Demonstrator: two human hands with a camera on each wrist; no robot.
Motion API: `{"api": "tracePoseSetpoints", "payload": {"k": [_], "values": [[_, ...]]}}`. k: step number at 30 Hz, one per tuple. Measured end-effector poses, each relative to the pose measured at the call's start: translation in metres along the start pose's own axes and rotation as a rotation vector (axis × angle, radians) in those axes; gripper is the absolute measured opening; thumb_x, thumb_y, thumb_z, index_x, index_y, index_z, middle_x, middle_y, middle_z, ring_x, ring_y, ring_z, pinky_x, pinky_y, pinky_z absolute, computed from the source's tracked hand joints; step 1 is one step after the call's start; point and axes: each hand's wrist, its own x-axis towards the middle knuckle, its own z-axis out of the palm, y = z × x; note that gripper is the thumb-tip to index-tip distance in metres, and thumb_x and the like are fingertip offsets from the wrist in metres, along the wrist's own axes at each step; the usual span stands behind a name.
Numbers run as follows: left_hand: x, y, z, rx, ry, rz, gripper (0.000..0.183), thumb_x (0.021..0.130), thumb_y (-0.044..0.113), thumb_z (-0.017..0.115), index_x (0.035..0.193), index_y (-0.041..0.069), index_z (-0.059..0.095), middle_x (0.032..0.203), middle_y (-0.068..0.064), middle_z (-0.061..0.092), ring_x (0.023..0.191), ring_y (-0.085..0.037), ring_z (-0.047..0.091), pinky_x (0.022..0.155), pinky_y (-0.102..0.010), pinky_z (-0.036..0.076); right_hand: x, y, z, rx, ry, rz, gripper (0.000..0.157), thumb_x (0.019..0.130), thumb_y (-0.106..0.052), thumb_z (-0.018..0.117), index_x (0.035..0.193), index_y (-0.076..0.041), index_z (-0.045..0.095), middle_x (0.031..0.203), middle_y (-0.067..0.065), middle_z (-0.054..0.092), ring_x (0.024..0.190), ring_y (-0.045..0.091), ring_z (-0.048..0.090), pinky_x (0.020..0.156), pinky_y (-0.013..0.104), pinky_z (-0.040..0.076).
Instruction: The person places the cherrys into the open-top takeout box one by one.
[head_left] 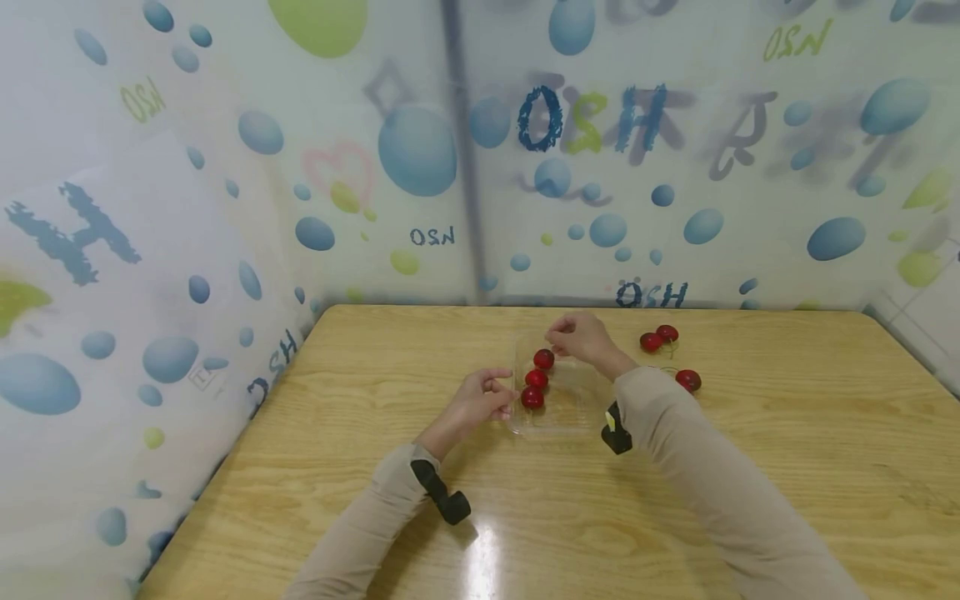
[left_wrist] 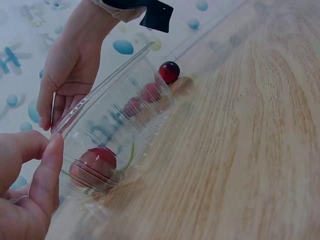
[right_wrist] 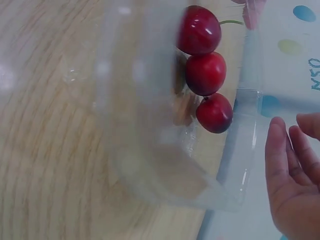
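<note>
A clear plastic box [head_left: 558, 425] stands on the table with three red cherries [head_left: 536, 379] in a row along its left side. My left hand [head_left: 480, 398] is at the box's left side, thumb and forefinger pinching the rim in the left wrist view. My right hand [head_left: 585, 337] hangs over the far end of the box, just beyond the farthest cherry. Its fingers [right_wrist: 276, 145] are loosely bent, thumb apart, with nothing between them. In the left wrist view, a cherry with a green stem [left_wrist: 131, 157] shows through the box wall.
Right of the box lie a pair of cherries [head_left: 651, 342] and, nearer, a single cherry [head_left: 687, 381], partly beside my right sleeve [head_left: 675, 425]. The wooden table [head_left: 810, 433] meets a patterned curtain [head_left: 585, 225] at its far edge, with another on the left.
</note>
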Motion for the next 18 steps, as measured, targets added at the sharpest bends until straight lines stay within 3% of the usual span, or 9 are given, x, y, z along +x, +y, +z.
{"api": "tracePoseSetpoints", "payload": {"k": [11, 18], "values": [[-0.001, 0.000, 0.000, -0.010, 0.007, 0.001, 0.044, 0.083, -0.003, 0.056, 0.124, -0.006, 0.040, 0.079, -0.007, 0.050, 0.056, -0.010, 0.052, 0.051, -0.018, 0.049, -0.003, 0.004, -0.012, 0.054, 0.003, -0.030, 0.029, 0.090, -0.018, 0.050, 0.108, 0.005, 0.053, 0.107, 0.025, 0.054, 0.095, 0.036, 0.055, 0.082, 0.041, 0.048], [-0.004, 0.007, -0.001, -0.007, -0.036, -0.004, 0.046, 0.084, -0.004, 0.055, 0.126, -0.009, 0.036, 0.078, -0.006, 0.049, 0.057, -0.011, 0.053, 0.052, -0.018, 0.049, -0.008, 0.008, -0.021, 0.030, 0.067, -0.054, 0.028, 0.090, -0.019, 0.050, 0.106, 0.004, 0.056, 0.100, 0.021, 0.058, 0.083, 0.025, 0.060, 0.077, 0.038, 0.050]]}}
